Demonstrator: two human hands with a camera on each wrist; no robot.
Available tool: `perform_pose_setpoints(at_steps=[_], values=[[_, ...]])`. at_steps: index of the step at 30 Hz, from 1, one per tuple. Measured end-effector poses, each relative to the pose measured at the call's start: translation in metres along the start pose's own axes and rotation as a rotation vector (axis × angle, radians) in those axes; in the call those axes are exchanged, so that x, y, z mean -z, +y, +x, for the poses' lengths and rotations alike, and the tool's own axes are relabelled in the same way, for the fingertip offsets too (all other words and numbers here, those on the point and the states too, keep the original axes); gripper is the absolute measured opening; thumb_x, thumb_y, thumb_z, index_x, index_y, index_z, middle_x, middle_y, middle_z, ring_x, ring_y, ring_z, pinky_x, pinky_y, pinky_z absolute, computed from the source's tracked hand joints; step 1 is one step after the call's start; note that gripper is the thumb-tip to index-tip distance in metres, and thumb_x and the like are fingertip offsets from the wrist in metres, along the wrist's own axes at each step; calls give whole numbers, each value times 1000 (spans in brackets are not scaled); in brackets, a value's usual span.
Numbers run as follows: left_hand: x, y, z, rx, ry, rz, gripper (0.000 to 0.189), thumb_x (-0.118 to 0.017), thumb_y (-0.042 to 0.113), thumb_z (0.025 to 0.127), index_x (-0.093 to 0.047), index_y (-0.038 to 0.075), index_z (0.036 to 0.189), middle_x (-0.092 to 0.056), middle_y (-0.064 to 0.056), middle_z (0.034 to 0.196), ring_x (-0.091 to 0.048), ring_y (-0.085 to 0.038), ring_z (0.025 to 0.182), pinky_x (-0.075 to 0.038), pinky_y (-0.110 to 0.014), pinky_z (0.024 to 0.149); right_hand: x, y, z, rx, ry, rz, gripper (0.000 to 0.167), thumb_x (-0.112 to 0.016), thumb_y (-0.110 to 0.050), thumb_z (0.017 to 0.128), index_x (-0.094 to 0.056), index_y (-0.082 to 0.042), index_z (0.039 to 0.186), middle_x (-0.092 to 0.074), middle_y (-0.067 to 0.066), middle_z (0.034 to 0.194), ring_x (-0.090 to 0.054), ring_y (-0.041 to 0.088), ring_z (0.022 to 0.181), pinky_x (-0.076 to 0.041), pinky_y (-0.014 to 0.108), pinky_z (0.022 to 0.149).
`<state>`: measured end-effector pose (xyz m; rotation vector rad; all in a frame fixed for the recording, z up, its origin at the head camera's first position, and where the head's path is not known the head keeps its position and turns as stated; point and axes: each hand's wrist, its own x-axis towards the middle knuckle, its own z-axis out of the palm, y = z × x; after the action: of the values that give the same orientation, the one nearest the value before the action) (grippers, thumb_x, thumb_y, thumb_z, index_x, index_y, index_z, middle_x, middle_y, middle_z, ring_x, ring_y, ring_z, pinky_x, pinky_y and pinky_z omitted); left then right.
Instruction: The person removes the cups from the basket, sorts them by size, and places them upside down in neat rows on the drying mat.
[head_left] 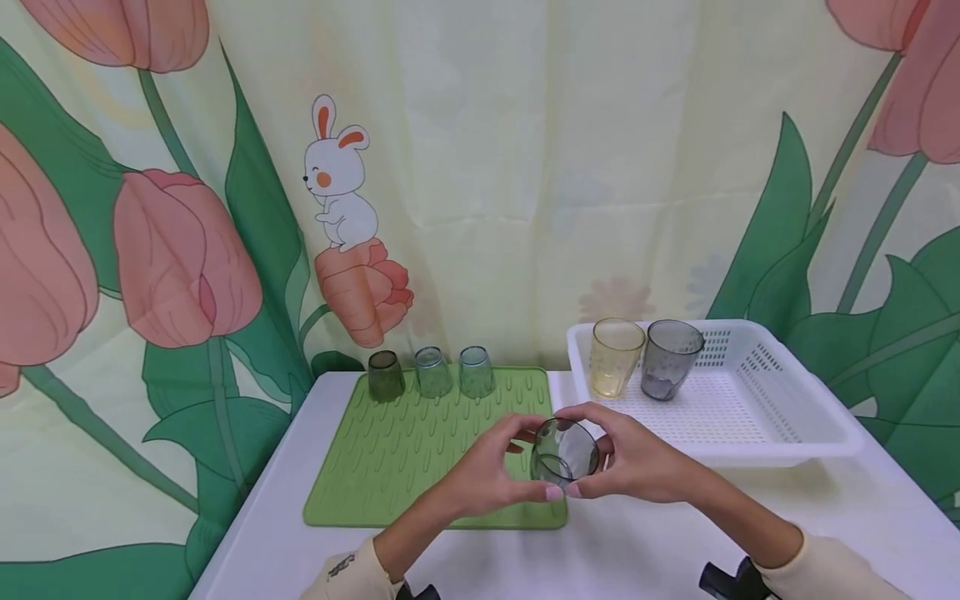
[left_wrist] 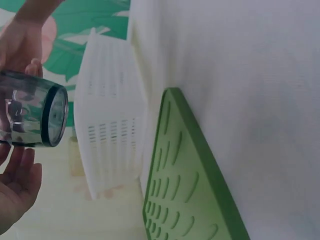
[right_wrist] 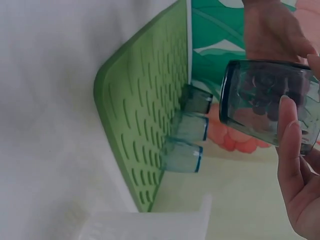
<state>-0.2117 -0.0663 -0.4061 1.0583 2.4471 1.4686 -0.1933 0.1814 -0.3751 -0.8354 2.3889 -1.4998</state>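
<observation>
Between both hands, above the front right edge of the green drying mat [head_left: 450,492], is a grey-green tinted drinking glass [head_left: 564,450]. My left hand [head_left: 491,471] holds its left side and my right hand [head_left: 645,458] its right side, with the thumbs close together at the front. The left wrist view shows the glass [left_wrist: 30,110] clear of the table. At the mat's back edge stand a dark tumbler [head_left: 386,377] and two blue-green tumblers, one in the middle [head_left: 433,372] and one at the right [head_left: 477,372].
A white perforated plastic basket [head_left: 780,454] stands on the right of the white table [head_left: 637,550]. Inside its left end are a yellow glass [head_left: 617,358] and a grey glass [head_left: 670,360]. A tulip-printed curtain [head_left: 480,167] hangs behind the table.
</observation>
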Motion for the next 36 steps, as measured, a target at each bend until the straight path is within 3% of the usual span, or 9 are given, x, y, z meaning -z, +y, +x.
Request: perform_pose_setpoints(at_steps=[6,13,17,25,30,36], values=[[-2,-1,-3,18,26,-4,74,-88,35,77,-52,17,138,-59,2,130,-56,-12,115,-50,-36,99,-5,3,3,-4,-44,35,78,-85,-12,77,-45,-7,144,-54,20,129,-68,14,70,-58,32,61],[-2,-4,-7,20,36,-29,71,-88,35,76,-54,18,136,-60,6,124,-58,-18,114,-50,-40,98,-5,9,1,-17,-119,121,88,-84,-11,79,-35,-7,152,-43,22,144,-71,20,74,-60,35,63],[1,-6,-9,8,41,-15,69,-87,37,78,-55,17,135,-61,6,121,-59,-22,113,-50,-37,96,-5,14,1,5,-145,154,89,-81,-8,80,-31,-7,154,-45,22,143,-71,20,74,-60,37,61],[9,3,-7,-15,81,-22,67,-87,33,77,-56,15,134,-66,0,120,-58,-13,107,-49,-32,93,-21,36,6,78,-111,197,85,-81,-8,79,-35,-4,151,-54,26,130,-68,11,74,-58,33,58],[9,8,-6,-31,91,-34,66,-86,32,78,-56,14,135,-66,2,123,-60,-16,108,-49,-29,94,-41,51,13,134,-89,232,77,-81,-7,79,-42,-1,145,-65,14,119,-66,12,85,-57,30,66],[8,10,-7,-28,101,-57,66,-85,30,79,-55,13,136,-65,2,126,-61,-15,109,-50,-29,95,-55,58,19,162,-33,284,68,-79,-4,81,-48,-6,141,-58,9,133,-62,14,104,-54,28,83]])
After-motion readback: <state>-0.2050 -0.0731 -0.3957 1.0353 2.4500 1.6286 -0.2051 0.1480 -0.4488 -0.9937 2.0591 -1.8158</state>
